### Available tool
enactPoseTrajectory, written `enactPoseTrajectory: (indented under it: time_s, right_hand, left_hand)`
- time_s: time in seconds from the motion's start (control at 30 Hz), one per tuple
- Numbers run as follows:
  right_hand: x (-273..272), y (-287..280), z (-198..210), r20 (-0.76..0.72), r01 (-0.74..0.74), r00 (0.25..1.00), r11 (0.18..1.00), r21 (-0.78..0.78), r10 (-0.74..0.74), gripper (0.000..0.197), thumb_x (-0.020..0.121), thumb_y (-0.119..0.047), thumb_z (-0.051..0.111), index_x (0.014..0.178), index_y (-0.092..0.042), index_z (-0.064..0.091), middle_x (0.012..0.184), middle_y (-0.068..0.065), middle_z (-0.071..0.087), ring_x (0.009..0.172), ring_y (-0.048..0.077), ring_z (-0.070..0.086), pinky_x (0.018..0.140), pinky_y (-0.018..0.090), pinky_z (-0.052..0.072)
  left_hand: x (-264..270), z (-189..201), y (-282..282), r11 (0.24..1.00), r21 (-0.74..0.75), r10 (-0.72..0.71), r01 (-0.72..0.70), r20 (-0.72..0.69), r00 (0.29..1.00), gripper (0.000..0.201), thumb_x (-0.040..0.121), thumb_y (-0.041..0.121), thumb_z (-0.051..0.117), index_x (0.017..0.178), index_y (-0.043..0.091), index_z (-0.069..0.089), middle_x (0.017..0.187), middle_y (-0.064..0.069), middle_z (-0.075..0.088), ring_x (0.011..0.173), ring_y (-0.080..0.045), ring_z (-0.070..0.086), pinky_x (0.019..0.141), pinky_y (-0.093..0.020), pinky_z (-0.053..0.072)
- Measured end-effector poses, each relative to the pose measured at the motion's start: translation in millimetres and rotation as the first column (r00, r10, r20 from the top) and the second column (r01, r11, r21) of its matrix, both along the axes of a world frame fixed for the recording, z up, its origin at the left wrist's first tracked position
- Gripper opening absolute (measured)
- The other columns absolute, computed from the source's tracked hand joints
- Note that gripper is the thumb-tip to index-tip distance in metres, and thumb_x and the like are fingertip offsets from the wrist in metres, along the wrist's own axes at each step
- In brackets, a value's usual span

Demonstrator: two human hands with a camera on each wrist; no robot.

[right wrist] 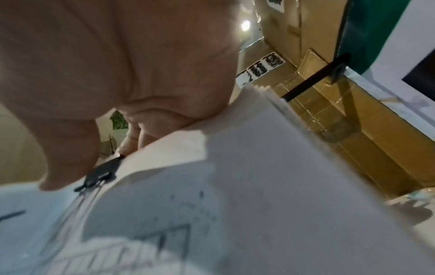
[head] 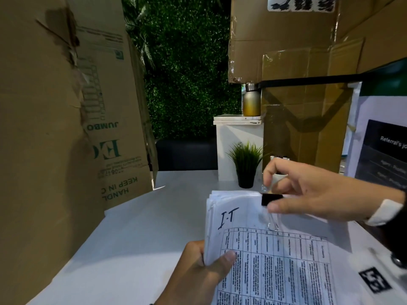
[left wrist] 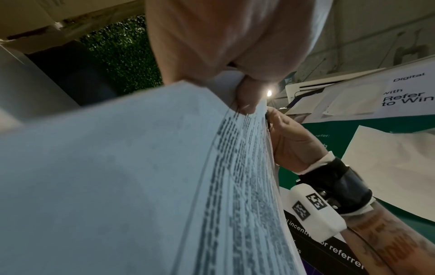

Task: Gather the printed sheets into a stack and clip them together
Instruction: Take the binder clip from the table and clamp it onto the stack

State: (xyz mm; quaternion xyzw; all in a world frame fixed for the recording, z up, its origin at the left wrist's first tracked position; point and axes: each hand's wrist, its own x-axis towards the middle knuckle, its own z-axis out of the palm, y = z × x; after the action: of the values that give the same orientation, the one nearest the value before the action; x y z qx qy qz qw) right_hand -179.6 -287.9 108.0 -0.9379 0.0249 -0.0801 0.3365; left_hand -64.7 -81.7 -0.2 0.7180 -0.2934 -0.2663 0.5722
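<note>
I see a white tabletop hemmed in by a tall cardboard box on the left and more cardboard overhanging on the right; open surface runs between them toward a dark hedge wall. A small potted plant stands near the far edge, beside a white pedestal carrying a gold flask.

The stack of printed sheets is lifted off the table in front of me. Its long axis runs from near me away toward the plant, and the top page, marked "I.T" above a printed table, faces up. The far short edge is slightly fanned.

My left hand grips the stack's left long edge, thumb on top and fingers curled beneath.

My right hand pinches a black binder clip seated on the stack's far edge near its right corner. One wire handle lies flat on the page; the other is under my fingertips, blurred.
</note>
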Motion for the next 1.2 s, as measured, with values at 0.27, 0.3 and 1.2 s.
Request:
enactPoseTrajectory:
  time_s: [0.27,0.3,1.2]
  right_hand:
    - [4,-19,-4,-0.079,0.080,0.994,0.997,-0.013,-0.080,0.046,0.075,-0.050,0.074,0.114,-0.041,0.051,0.079,-0.001,0.074,0.064,0.010,0.066,0.065,0.029,0.051]
    - [2,-30,-7,-0.052,0.118,0.992,0.991,0.069,-0.115,0.048,0.073,-0.051,0.074,0.114,-0.036,0.056,0.078,0.001,0.074,0.063,0.016,0.066,0.061,0.028,0.050]
    - [-68,40,-170,-0.304,-0.169,0.953,0.823,-0.543,-0.005,0.043,0.094,-0.070,0.020,0.103,-0.055,0.060,0.110,-0.032,0.066,0.093,-0.018,0.063,0.066,-0.004,0.040]
  left_hand:
    - [17,-8,-2,0.999,-0.030,0.039,-0.045,-0.158,0.987,0.004,0.093,0.016,0.073,0.093,0.014,0.076,0.088,-0.004,0.083,0.079,-0.018,0.080,0.079,-0.030,0.064]
    - [24,-14,-4,0.995,-0.070,0.050,-0.068,-0.234,0.971,0.006,0.091,0.012,0.074,0.097,0.011,0.077,0.092,-0.008,0.083,0.082,-0.023,0.080,0.082,-0.035,0.064]
    - [7,-66,51,0.469,0.842,-0.842,0.266,0.336,0.422,0.052,0.104,0.044,0.051,0.150,0.048,0.027,0.174,0.014,-0.002,0.159,-0.011,-0.001,0.120,-0.035,0.005]
